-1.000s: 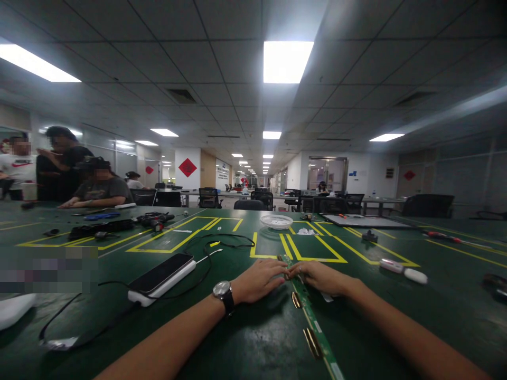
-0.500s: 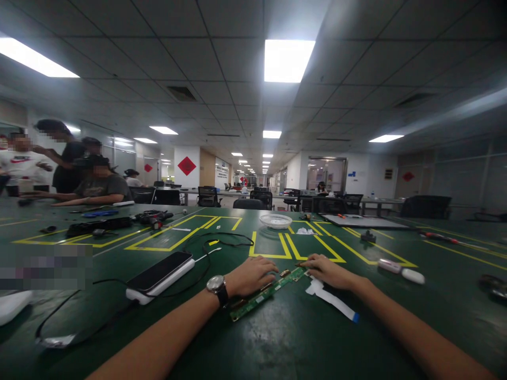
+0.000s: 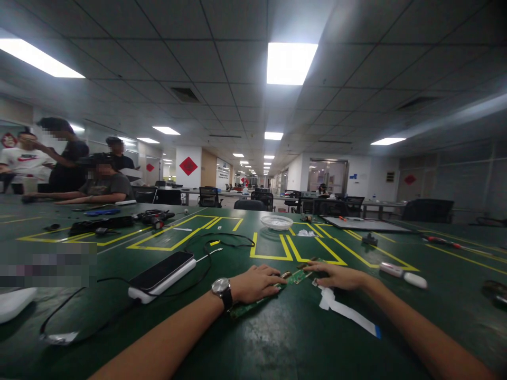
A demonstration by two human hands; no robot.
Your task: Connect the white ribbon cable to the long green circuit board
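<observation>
A long green circuit board point(image 3: 297, 277) lies at a slant on the table before me. My left hand point(image 3: 257, 283), below a wristwatch, rests over its near part, thumb and fingers closed across the board. At the board's far right end is my right hand point(image 3: 336, 275), its fingertips crossing the board's edge. A white ribbon cable point(image 3: 350, 311) with a blue tip trails toward me from under the right thumb and fingers, which appear to pinch its other end. The exact contact is partly hidden.
Left of my arm lies a phone point(image 3: 162, 269) on a white block with a black cable. A white basket point(image 3: 276, 222) stands farther back. At right are a white earbud-like case point(image 3: 415, 279) and a screwdriver point(image 3: 443, 240). Several people point(image 3: 106, 184) are at the far left.
The ribbon cable has shifted to the right together with my right hand. My left hand has slid slightly right along the board, its fingers reaching farther over it.
</observation>
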